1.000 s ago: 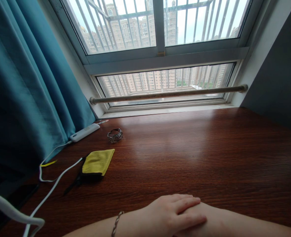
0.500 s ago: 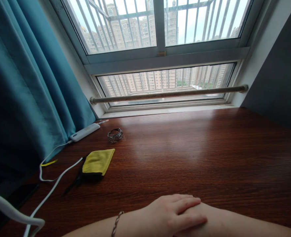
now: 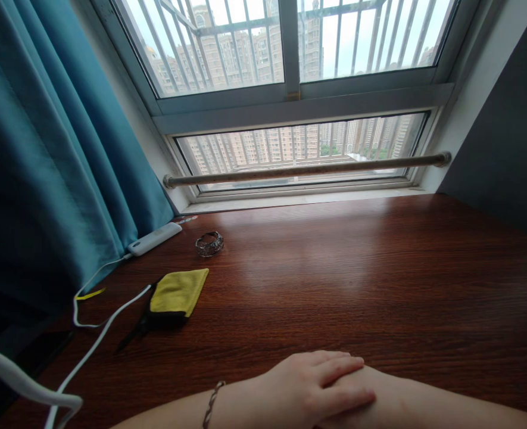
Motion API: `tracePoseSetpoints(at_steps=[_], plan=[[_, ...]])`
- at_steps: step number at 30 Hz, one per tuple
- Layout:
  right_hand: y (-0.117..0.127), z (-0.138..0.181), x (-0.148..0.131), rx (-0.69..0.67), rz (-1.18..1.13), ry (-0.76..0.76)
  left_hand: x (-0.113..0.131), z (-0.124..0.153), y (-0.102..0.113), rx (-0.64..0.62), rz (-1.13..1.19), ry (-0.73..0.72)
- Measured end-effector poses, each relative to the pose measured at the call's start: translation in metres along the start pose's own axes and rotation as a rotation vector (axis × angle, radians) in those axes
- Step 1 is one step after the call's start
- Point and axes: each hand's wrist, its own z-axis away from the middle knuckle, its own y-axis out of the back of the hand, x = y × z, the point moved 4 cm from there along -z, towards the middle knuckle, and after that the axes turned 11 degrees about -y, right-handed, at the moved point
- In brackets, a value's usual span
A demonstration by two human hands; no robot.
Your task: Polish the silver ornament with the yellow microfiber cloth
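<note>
My left hand (image 3: pixel 312 387) lies flat at the near edge of the dark wooden table (image 3: pixel 356 280), fingers stretched out and together, holding nothing. A thin bracelet (image 3: pixel 212 402) sits on its wrist. It rests on top of my right hand (image 3: pixel 390 396), which comes in from the right; the right fingers are hidden beneath it. A folded yellow cloth (image 3: pixel 178 292) on a black item lies farther off to the left. A silver bangle (image 3: pixel 209 243) sits beyond it.
A white power bank (image 3: pixel 153 238) with a white cable (image 3: pixel 106 322) lies by the teal curtain (image 3: pixel 44 167) on the left. A metal rail (image 3: pixel 303 170) runs across the barred window behind the table. A grey wall (image 3: pixel 504 137) bounds the right side.
</note>
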Motion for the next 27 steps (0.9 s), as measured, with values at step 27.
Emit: tracePoseSetpoints(at_steps=[27], plan=[[0.025,0.003,-0.013,0.000,0.023,0.016,-0.002,0.002,-0.003,-0.011,0.040,-0.002]])
